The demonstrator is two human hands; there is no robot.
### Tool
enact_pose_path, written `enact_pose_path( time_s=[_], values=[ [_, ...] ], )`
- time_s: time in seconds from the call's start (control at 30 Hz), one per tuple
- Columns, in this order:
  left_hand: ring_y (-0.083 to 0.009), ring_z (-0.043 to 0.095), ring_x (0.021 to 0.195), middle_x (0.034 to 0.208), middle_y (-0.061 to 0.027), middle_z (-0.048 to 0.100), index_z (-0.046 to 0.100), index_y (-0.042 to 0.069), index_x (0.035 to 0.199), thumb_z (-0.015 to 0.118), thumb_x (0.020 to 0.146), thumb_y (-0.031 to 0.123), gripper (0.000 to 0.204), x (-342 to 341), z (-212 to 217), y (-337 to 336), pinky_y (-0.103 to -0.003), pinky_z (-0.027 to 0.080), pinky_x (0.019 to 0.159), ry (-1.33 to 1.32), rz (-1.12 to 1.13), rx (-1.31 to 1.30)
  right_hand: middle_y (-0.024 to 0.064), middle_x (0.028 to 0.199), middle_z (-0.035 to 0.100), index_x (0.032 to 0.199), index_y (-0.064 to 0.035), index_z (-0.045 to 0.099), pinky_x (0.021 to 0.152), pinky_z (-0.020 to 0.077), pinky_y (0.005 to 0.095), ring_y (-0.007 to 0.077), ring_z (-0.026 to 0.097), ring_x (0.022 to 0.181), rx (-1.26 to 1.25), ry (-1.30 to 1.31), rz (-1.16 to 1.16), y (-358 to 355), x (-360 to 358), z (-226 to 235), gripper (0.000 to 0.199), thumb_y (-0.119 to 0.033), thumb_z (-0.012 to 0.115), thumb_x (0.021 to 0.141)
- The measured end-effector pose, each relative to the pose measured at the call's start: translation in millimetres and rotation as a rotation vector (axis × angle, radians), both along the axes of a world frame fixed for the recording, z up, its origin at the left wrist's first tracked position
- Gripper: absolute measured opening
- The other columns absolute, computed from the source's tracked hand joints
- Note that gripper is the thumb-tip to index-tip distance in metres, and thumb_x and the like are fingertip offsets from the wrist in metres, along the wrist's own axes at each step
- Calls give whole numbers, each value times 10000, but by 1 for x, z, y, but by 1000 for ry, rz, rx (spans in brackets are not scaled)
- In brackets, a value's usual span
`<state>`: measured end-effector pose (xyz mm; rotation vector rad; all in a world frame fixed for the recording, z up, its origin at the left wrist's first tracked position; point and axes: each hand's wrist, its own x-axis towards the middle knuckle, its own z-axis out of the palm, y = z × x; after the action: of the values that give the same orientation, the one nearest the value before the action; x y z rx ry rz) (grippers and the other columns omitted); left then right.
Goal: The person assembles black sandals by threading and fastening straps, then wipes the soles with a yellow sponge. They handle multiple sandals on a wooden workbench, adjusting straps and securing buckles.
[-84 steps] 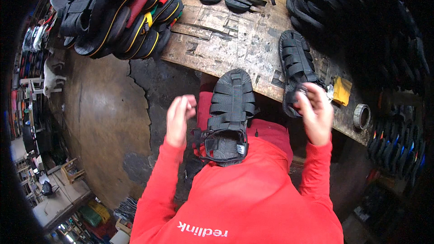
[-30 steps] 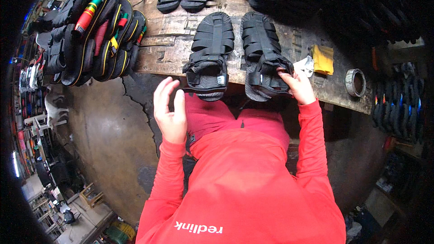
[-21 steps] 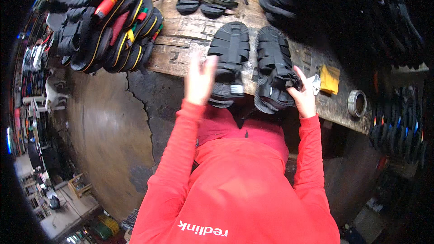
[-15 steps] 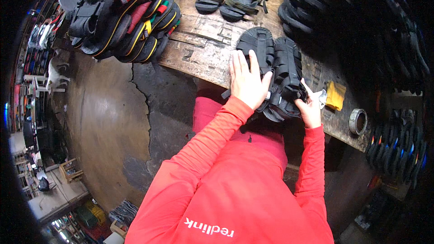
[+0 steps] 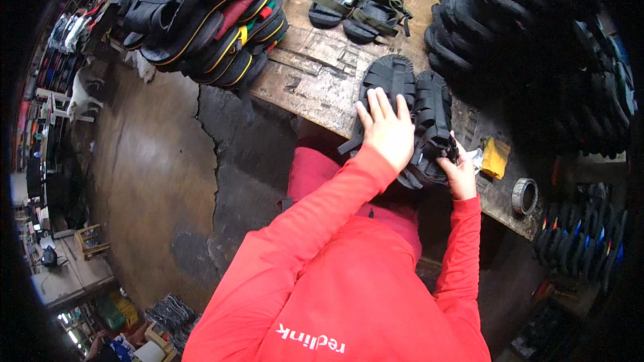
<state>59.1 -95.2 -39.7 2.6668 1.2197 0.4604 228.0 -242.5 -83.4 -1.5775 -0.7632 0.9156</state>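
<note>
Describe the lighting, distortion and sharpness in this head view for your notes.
Head view: fisheye bends the workbench edge, corners black; daylight falls on left hand and black sandals, right hand dimmer; dark sandal stacks sink into shadow; centre fairly sharp.

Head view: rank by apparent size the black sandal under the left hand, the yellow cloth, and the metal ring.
1. black sandal, clearly largest
2. yellow cloth and metal ring: look alike, not ranked

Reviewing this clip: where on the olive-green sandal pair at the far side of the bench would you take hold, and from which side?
Probably by the raised straps of the olive-green sandals, from above: they lie sole-down, side by side on the wooden bench, straps arched upward and unobstructed.
</note>
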Motion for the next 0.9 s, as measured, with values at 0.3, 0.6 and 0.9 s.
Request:
enact_pose_path(
  time_s=[0.3, 0.6, 0.9],
  values=[
    [-344, 642, 923, 979, -187, 600, 598, -39, 978, 742, 822, 522, 599, -28, 14, -23, -470, 555, 721, -24, -7, -115, 127, 1360, 575, 1540, 60, 293, 1050, 434, 304, 166, 569, 1187, -51, 76, -87, 9, -23, 9, 793, 56, 655, 834],
    [-348, 671, 885, 1035, -163, 576, 533, 41, 1079, 848, 719, 274, 532, -41, 15, 0, -448, 587, 677, 233, -68, -90, 160, 1526, 403, 1569, 66, 102, 1113, 391, 323, 183, 435, 1347, 71, 306, 129, 7, -56, 12, 1005, -27, 794, 845],
    [-360, 702, 725, 935, -209, 631, 631, 40, 925, 703, 786, 155, 194, -41, -2, 13, -443, 585, 635, 253, -144, -81, 140, 1297, 643, 1433, 56, 483, 1054, 450, 307, 171, 595, 1197, -110, 316, 68, -38, -29, 15, 568, -85, 712, 933]
  ],
)
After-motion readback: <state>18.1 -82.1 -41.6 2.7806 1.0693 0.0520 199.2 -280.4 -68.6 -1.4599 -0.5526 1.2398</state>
